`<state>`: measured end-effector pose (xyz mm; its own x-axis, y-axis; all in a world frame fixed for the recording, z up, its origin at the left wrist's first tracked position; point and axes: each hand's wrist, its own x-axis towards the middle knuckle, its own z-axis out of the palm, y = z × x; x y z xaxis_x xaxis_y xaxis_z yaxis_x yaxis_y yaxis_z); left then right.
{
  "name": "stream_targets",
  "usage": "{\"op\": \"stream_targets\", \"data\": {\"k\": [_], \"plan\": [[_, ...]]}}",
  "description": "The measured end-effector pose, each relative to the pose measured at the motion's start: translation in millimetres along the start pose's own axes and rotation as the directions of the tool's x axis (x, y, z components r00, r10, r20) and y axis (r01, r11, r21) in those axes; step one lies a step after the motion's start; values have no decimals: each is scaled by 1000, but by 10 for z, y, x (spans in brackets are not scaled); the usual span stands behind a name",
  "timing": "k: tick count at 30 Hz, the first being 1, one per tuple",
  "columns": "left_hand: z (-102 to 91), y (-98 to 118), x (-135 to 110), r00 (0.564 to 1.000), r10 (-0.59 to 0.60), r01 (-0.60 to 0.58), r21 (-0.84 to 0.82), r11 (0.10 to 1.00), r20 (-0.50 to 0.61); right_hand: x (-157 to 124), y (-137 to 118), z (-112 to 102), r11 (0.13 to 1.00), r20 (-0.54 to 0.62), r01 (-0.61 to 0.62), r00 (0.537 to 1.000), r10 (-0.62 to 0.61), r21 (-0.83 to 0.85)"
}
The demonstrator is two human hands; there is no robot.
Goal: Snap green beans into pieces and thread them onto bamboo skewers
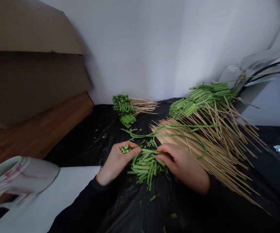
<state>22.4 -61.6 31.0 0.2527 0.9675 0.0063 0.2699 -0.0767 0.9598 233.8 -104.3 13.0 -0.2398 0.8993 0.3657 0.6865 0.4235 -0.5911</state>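
Observation:
My left hand is curled round a small bunch of cut green bean pieces, their cut ends showing between thumb and fingers. My right hand rests on the black sheet with its fingers pinched on pieces at the edge of a loose pile of cut bean pieces. Both hands meet over that pile. Long uncut green beans curve across the sheet just beyond my hands.
A heap of bamboo skewers spreads to the right. Skewered bean bundles lie at the back middle and back right. A white jug stands at the left, a cardboard box behind it. Black plastic sheet covers the table.

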Motion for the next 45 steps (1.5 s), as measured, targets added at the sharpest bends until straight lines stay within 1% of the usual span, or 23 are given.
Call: {"op": "stream_targets", "data": {"k": [3,5,7,10,12,14,16,19,21,23,26,28,31,33,35,37,40,45], "plan": [[-27,-31,33,991,81,-73,79,994,-107,-5,16,-13,995,10,32,999,-31,-97],[-19,-39,30,979,163,-142,167,976,-126,-17,0,-3,982,20,65,998,-62,-176],[2,-43,8,964,257,-231,259,938,-69,-27,-28,13,964,17,109,994,-108,-243],[41,-57,-33,929,358,-367,353,860,94,-34,-64,43,927,-11,180,981,-195,-329],[64,-74,-53,908,373,-420,387,821,194,-37,-76,66,903,-21,219,970,-243,-370],[82,-91,-64,891,370,-451,424,785,264,-41,-77,87,885,-17,247,961,-276,-395],[92,-100,-71,878,367,-475,460,750,309,-46,-76,103,871,2,272,955,-298,-410],[95,-94,-85,866,364,-496,504,707,343,-52,-88,114,835,52,310,945,-322,-456],[93,-80,-97,866,351,-495,520,696,355,-55,-108,120,795,96,346,934,-345,-499],[92,-65,-107,866,343,-493,511,704,362,-57,-128,130,761,134,382,919,-370,-524],[93,-43,-113,873,346,-475,443,760,343,-63,-145,147,766,140,400,912,-385,-502],[98,-21,-114,885,357,-452,371,811,298,-67,-153,156,809,87,371,923,-375,-456],[118,20,-119,907,368,-412,245,878,206,-72,-173,166,882,-47,303,939,-342,-361],[137,41,-126,925,357,-376,166,912,132,-72,-190,172,909,-122,280,936,-330,-307],[154,50,-133,943,326,-331,99,938,65,-72,-204,173,925,-165,268,933,-319,-270],[161,49,-135,962,272,-274,40,961,32,-72,-215,167,938,-182,250,937,-297,-240],[158,37,-130,983,182,-181,-40,983,21,-74,-226,155,955,-195,215,947,-255,-205],[150,-6,-111,996,82,-84,-188,979,-18,-81,-224,153,968,-182,169,962,-203,-188]]}}
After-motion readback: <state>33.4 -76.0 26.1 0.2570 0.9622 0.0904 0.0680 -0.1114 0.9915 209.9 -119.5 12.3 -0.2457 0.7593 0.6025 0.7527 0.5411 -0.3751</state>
